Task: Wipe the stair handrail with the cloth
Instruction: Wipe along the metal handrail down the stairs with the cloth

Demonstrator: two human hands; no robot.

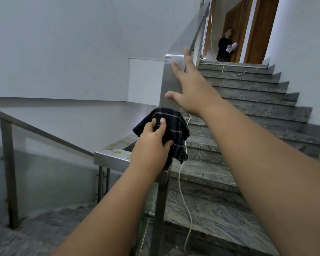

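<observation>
Nearest, the left forearm point(109, 209) leads up to the left hand point(151, 139), whose fingers and thumb are curled into a bunched dark plaid cloth point(174, 124). The hand holds it over the corner where the flat steel handrail point(109, 157) turns upward. The right hand point(190, 89) is spread, fingers straight, at the upright steel section; whether it touches cannot be told.

Yellowish spots point(116, 151) mark the rail's flat top just left of the cloth. That patch probably wants firm, overlapping passes, with the cloth flattened under the palm rather than balled up. A white cable point(183, 191) hangs beside the post, and the cloth could snag on it. Marble stairs point(229, 182) climb beyond, with a person point(224, 45) standing at the top.
</observation>
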